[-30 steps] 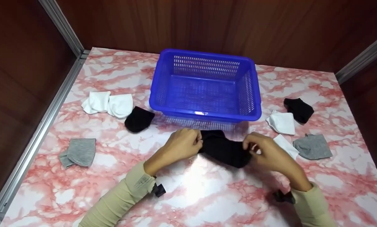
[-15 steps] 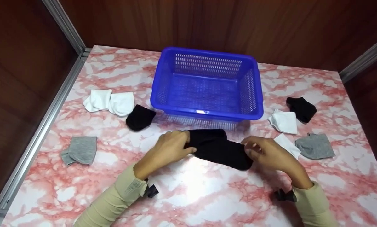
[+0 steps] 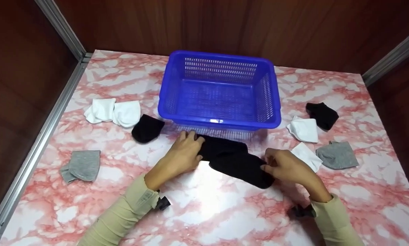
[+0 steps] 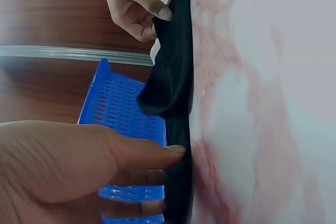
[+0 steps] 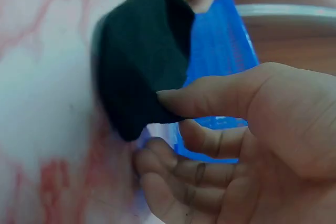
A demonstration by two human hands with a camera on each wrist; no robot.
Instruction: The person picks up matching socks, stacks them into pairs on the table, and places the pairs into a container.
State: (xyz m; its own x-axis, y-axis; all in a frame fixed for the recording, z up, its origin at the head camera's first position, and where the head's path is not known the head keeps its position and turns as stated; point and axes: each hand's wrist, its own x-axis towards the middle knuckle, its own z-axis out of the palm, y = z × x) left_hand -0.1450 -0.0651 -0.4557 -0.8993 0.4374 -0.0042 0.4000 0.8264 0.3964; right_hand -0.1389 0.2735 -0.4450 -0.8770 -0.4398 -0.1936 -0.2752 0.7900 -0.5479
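Observation:
A black sock (image 3: 238, 167) lies stretched out in front of the blue basket, with a second black layer (image 3: 221, 145) under its left part; whether this is another sock I cannot tell. My right hand (image 3: 288, 167) pinches its right end between thumb and forefinger, clearest in the right wrist view, where the black fabric (image 5: 142, 61) hangs from the pinch. At the left end my left hand (image 3: 183, 152) rests with spread fingers on the dark cloth. In the left wrist view its thumb touches the fabric (image 4: 176, 72), the other fingertips partly hidden behind it.
The blue basket (image 3: 219, 124) stands behind the hands. To the left lie white socks (image 3: 127, 112), a black sock (image 3: 148, 128) and a grey sock (image 3: 84, 165). On the right are a black sock (image 3: 322, 116), white socks (image 3: 305, 130) and a grey sock (image 3: 339, 155).
My left hand has moved left and slightly away from me, its fingers now spread. The black fabric lies longer and flatter between the hands. My right hand keeps its place at the right end.

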